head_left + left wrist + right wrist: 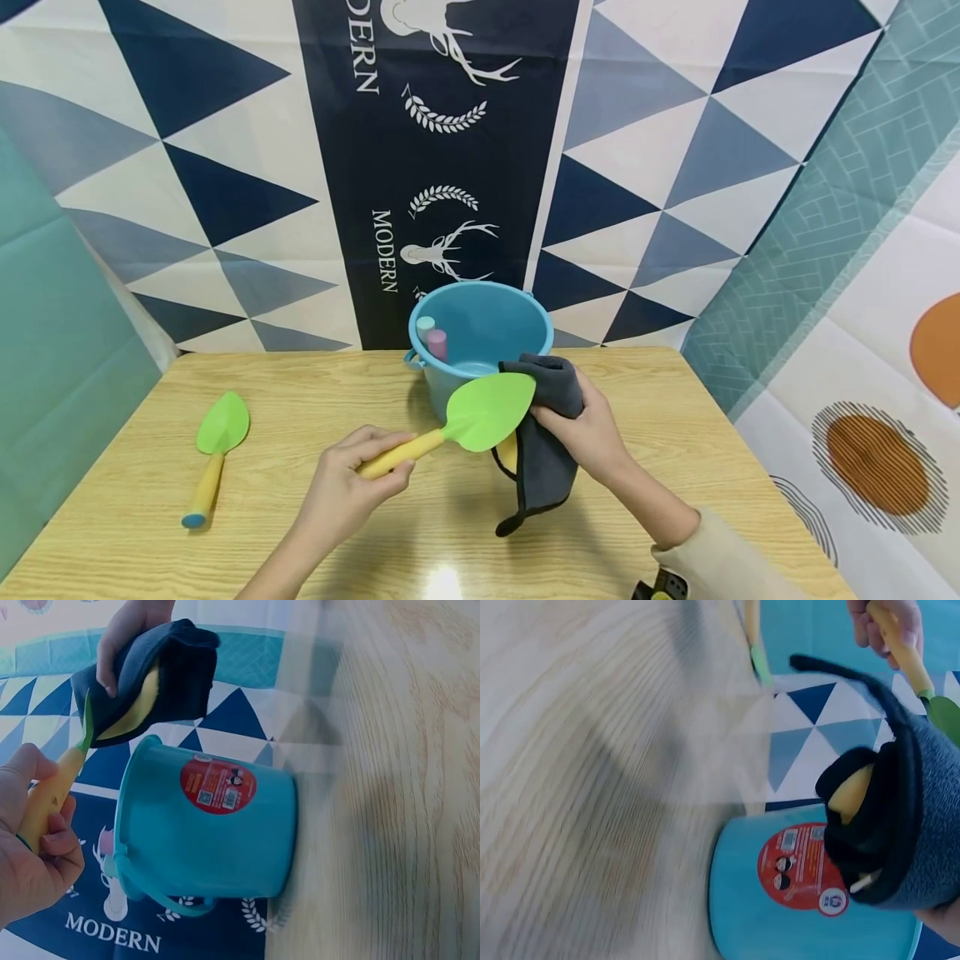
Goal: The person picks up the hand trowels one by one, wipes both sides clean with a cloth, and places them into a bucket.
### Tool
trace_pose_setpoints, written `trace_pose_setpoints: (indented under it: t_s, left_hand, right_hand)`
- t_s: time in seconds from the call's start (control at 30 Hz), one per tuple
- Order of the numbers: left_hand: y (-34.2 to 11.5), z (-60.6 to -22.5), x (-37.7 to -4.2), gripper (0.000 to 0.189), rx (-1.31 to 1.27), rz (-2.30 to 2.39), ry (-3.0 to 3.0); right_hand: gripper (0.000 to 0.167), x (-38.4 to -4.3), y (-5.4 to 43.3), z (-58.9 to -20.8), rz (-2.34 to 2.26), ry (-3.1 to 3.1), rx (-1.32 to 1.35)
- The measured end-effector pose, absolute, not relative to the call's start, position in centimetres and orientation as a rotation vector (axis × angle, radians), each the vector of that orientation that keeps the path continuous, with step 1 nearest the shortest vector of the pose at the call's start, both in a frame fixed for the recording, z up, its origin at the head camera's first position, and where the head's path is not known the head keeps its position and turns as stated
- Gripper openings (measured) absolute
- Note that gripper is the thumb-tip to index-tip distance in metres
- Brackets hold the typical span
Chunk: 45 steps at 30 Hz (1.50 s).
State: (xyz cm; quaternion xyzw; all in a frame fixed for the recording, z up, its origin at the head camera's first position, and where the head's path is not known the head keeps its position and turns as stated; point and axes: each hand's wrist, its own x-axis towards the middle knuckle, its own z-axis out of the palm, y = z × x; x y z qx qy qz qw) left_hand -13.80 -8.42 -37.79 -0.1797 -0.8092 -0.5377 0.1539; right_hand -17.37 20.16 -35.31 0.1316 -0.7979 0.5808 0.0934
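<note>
My left hand (pixel 348 479) grips the yellow handle of a toy shovel (pixel 491 410), its leaf-shaped green blade pointing up and right. In my right hand (pixel 596 433) is a dark grey cloth (pixel 546 467) with black edging and some yellow showing in its folds. The cloth hangs down beside the blade's tip; in the head view they overlap, and contact is hard to tell. Behind both hands stands a blue bucket (pixel 517 321), upright on the table. Inside it, a pale mint cylinder (pixel 425 326) and a purple cylinder (pixel 437 344) lean at the left; their lower ends are partly hidden.
A second green and yellow toy shovel (pixel 225 425) lies at the left on the wooden table (pixel 300 392). Patterned cloth hangings (pixel 247 208) rise behind the table's back edge. The bucket's handle (pixel 176 904) hangs down its side, and its wall carries a red label (pixel 217 784).
</note>
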Motion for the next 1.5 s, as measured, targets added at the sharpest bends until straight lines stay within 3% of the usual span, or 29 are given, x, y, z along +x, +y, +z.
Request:
trace_pose_setpoints:
  t_s: [0.23,0.47,0.9,1.2,1.5]
  left_hand:
    - [-7.9,-37.5,-13.6,0.027,-0.483,-1.629,-2.327]
    - [-7.4,-37.5,-13.5,0.026,-0.516,-1.665,-2.309]
    - [-6.6,-37.2,-13.4,0.026,-0.578,-1.678,-2.247]
    - [-6.9,-37.3,-13.2,0.026,-0.581,-1.667,-2.252]
    - [-6.7,-37.0,-13.1,0.026,-0.599,-1.721,-2.284]
  right_hand:
    - [0.055,-17.4,19.8,-35.0,2.147,-2.199,0.478]
    - [0.04,-17.2,19.4,-35.1,2.336,-2.101,0.508]
    - [0.04,-17.0,18.6,-36.4,2.02,-2.311,0.632]
    - [0.041,-17.0,19.1,-35.3,2.112,-2.148,0.556]
    - [0.041,-17.3,18.7,-35.5,2.111,-2.089,0.689]
